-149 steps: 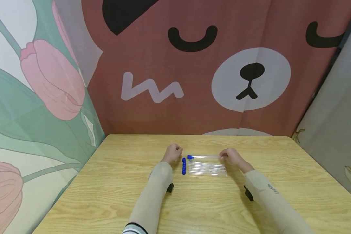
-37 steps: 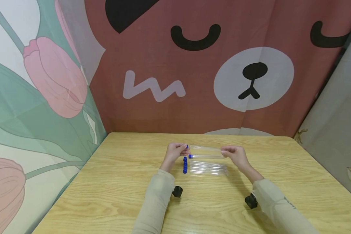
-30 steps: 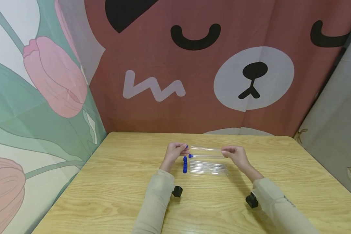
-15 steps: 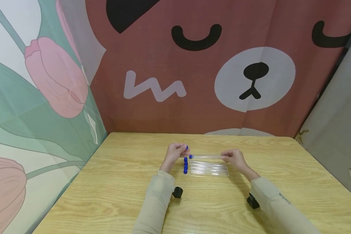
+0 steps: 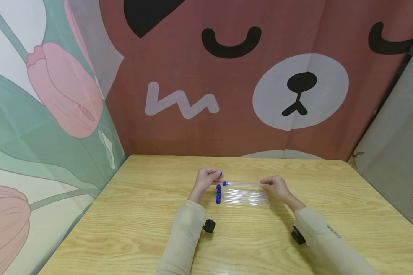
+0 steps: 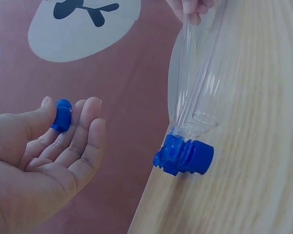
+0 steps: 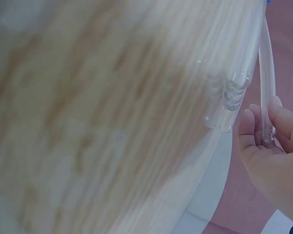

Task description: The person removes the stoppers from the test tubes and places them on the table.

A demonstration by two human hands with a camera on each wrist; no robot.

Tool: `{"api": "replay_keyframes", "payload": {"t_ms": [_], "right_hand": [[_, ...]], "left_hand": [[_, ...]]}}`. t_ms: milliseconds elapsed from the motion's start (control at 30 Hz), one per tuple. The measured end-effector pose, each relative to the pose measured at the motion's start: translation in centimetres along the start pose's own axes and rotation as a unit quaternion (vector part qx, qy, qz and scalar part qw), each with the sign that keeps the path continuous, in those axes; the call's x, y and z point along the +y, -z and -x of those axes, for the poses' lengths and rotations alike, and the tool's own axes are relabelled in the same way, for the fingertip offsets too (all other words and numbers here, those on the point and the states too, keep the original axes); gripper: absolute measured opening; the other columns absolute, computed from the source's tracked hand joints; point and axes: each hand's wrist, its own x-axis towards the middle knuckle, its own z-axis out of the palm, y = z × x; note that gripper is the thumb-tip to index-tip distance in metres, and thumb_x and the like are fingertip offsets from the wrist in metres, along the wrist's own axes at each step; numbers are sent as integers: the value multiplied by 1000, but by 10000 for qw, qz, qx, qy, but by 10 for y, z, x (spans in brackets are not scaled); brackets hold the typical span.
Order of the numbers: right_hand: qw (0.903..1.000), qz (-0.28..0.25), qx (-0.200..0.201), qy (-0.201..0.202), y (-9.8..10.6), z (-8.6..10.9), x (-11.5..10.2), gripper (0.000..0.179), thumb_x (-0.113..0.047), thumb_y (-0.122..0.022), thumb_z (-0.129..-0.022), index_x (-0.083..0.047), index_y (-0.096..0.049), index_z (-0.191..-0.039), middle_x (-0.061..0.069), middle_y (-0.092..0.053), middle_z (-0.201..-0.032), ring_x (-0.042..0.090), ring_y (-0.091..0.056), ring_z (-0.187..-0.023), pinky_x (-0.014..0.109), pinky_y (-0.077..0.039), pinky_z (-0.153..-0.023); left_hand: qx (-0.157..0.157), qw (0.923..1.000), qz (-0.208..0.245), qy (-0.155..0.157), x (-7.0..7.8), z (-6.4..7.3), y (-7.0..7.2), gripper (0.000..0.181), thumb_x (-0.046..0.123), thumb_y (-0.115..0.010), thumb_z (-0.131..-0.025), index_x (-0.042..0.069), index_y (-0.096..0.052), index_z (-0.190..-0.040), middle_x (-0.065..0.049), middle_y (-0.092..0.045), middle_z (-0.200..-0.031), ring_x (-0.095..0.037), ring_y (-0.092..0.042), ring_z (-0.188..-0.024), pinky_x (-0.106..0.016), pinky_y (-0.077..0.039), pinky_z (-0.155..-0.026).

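Note:
My left hand [image 5: 205, 180] pinches a blue cap [image 6: 63, 116] between thumb and index finger; the other fingers are loosely bent. My right hand [image 5: 277, 188] grips the far end of a clear test tube [image 7: 266, 68], which points leftward. In the head view that tube lines up with a blue cap [image 5: 225, 183]; I cannot tell whether it is the capped tube or another overlapping it. Nearer me, several uncapped tubes [image 5: 246, 198] lie side by side on the table. A column of several loose blue caps [image 5: 218, 194] sits left of them, below my left hand.
The wooden table [image 5: 151, 229] ends at a brown bear-print cloth [image 5: 179, 141] behind. A floral cloth [image 5: 65, 160] hangs on the left, a pale one [image 5: 395, 126] on the right. Black wrist cameras [image 5: 209, 225] sit under both forearms.
About a second ago my right hand held a tube higher, in line with the cap in my left. It has since lowered to the capped tube's level. My left hand stays nearly still.

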Motion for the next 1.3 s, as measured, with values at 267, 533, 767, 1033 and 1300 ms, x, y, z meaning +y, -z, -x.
{"api": "replay_keyframes", "payload": {"t_ms": [267, 533, 767, 1033, 1300], "right_hand": [[9962, -205, -357, 770, -1, -5, 24, 24, -15, -65, -82, 6, -67, -93, 19, -65, -89, 25, -61, -79, 32, -51, -63], [9950, 594, -567, 574, -5, -3, 6, 13, 4, -61, -80, 11, -66, -90, 23, -64, -87, 33, -60, -78, 35, -51, -63], [9905, 1054, -596, 653, -10, -5, 12, 11, 8, -62, -78, 12, -66, -88, 22, -64, -84, 32, -61, -76, 34, -51, -62], [9873, 1292, -705, 603, -12, -6, 9, 12, 11, -62, -76, 10, -67, -87, 21, -65, -86, 32, -61, -79, 36, -51, -65], [9869, 1267, -740, 663, -12, -7, 8, 11, 11, -62, -76, 9, -67, -86, 20, -65, -86, 33, -61, -80, 36, -51, -66]], "left_hand": [[-59, 9999, 56, 97, -1, 1, 1, 24, 9, -54, -90, -12, -61, -99, -23, -64, -88, -21, -65, -70, -30, -53, -67], [-75, 9997, 153, 175, -1, 1, 1, 25, 8, -55, -89, -13, -59, -102, -20, -65, -86, -21, -65, -71, -30, -53, -67], [-158, 9995, 41, 268, -2, 2, 2, 25, 6, -55, -89, -15, -58, -103, -21, -64, -87, -24, -65, -71, -32, -53, -68], [-143, 9996, 75, 251, -4, 3, 3, 28, 8, -59, -86, -14, -58, -103, -22, -64, -90, -32, -63, -81, -38, -51, -74], [98, 9995, -287, 90, -4, 5, 4, 23, 9, -64, -83, -8, -64, -99, -8, -66, -86, -22, -59, -78, -37, -50, -74]]}}
